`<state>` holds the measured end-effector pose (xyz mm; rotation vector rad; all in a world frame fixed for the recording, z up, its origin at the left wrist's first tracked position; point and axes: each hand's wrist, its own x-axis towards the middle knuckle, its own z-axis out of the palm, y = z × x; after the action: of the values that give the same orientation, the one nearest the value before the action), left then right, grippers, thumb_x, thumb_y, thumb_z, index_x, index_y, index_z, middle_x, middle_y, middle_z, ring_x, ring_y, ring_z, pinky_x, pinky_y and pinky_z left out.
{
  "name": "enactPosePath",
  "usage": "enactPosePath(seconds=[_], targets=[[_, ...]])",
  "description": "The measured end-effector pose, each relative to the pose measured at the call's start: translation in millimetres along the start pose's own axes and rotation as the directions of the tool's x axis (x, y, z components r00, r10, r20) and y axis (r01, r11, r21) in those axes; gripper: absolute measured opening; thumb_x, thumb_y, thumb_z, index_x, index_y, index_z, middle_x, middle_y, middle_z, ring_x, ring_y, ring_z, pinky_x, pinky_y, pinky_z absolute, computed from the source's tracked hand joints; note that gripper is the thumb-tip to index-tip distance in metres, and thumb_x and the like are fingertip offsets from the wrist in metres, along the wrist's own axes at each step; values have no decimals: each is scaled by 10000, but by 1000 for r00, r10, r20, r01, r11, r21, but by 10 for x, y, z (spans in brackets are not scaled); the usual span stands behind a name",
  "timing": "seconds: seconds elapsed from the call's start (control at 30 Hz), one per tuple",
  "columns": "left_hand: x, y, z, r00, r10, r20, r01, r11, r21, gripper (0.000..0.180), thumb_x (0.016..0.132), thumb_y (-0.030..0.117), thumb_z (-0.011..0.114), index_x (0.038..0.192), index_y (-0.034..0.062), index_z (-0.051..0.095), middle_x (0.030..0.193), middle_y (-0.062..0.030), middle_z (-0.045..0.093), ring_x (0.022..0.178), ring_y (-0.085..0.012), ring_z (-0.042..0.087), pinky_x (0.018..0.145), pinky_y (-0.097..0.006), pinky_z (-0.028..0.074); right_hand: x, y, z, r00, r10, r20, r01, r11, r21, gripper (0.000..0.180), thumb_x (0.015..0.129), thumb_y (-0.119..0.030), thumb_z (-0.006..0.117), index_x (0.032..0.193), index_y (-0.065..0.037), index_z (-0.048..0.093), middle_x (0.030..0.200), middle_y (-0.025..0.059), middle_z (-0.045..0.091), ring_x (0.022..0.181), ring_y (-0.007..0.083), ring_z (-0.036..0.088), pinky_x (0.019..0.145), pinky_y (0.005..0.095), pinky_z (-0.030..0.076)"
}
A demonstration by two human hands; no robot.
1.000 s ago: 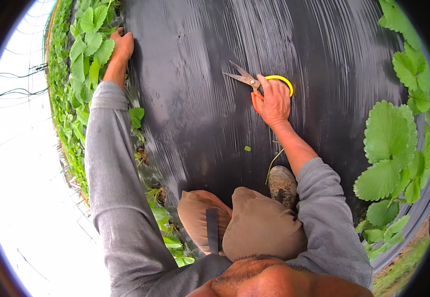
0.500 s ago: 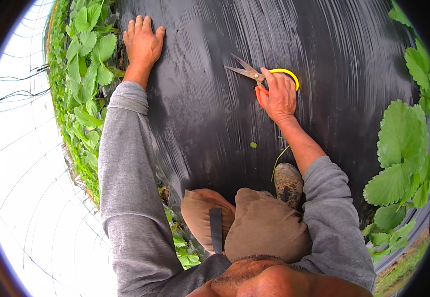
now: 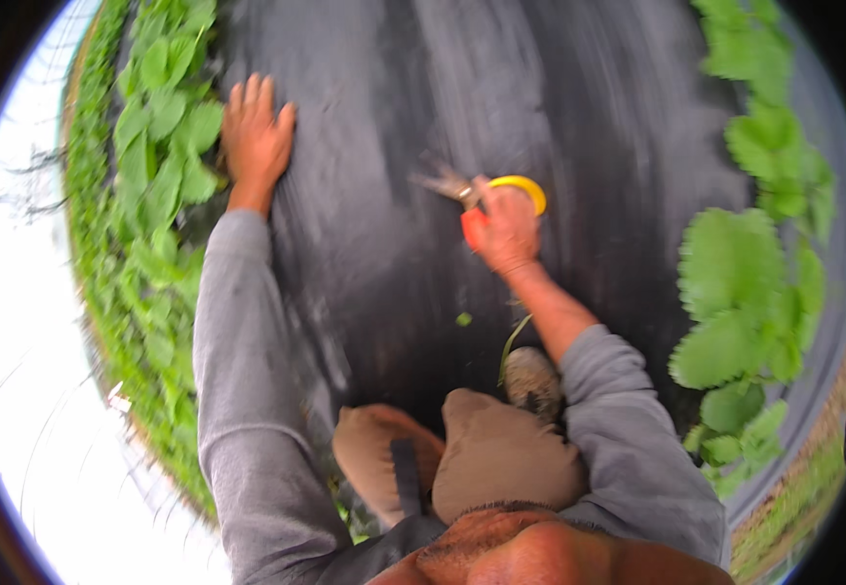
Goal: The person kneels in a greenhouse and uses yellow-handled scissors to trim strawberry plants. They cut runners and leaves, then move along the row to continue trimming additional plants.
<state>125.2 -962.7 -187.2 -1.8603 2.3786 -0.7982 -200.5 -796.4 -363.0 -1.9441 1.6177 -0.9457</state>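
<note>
My right hand (image 3: 511,226) is closed round the handles of a pair of scissors (image 3: 467,197), one yellow and one orange. Their blades stand apart and point left, over a sheet of black plastic (image 3: 384,273); motion blurs them. At the left edge of this sheet, beside the leafy plants (image 3: 162,117), my left hand (image 3: 255,138) rests palm down with its fingers stretched out and nothing in them. A small green leaf bit (image 3: 463,319) and a thin pale green stem (image 3: 513,349) lie nearer me on the plastic.
Large toothed leaves (image 3: 730,268) grow along the right side of the sheet. My boot (image 3: 533,378) and bent knees in brown trousers (image 3: 501,453) are on the near side. Beyond the right-hand plants runs a grassy strip (image 3: 784,526).
The whole view has shifted and blurred, so hands, plants and boot all sit farther left and lower. The left hand stays flat by the plants; the right still holds the opened scissors.
</note>
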Motion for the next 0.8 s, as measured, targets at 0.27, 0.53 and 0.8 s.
enactPosePath(seconds=[0.27, 0.53, 0.8], targets=[[-28, 103, -16, 993, -112, 21, 111, 993, 46, 516, 938, 353, 596, 1399, 126, 550, 1512, -43, 484, 1440, -290, 374, 1137, -464, 356, 299, -336, -250, 979, 154, -135, -96, 927, 362, 540, 819, -203, 779, 1301, -69, 576, 1083, 144, 636, 967, 299, 652, 850, 422, 500], [-30, 63, 52, 993, -119, -1, 119, 991, -59, 537, 913, 326, 611, 1395, 99, 540, 1512, -74, 475, 1431, -336, 379, 1156, -484, 330, 2372, -437, -1051, 986, 163, 38, -151, 964, -218, 469, 923, -534, 497, 983, -138, 741, 909, 170, 733, 875, 378, 706, 788, 485, 548], [-7, 104, 15, 983, -172, 62, 176, 983, -58, 534, 927, 320, 582, 1405, 87, 527, 1518, -76, 468, 1437, -321, 372, 1162, -478, 314, 3182, -17, -2139, 991, -113, 65, 108, 438, -892, 349, 932, -323, 511, 1013, -81, 748, 1050, 176, 692, 1043, 336, 657, 886, 484, 517]])
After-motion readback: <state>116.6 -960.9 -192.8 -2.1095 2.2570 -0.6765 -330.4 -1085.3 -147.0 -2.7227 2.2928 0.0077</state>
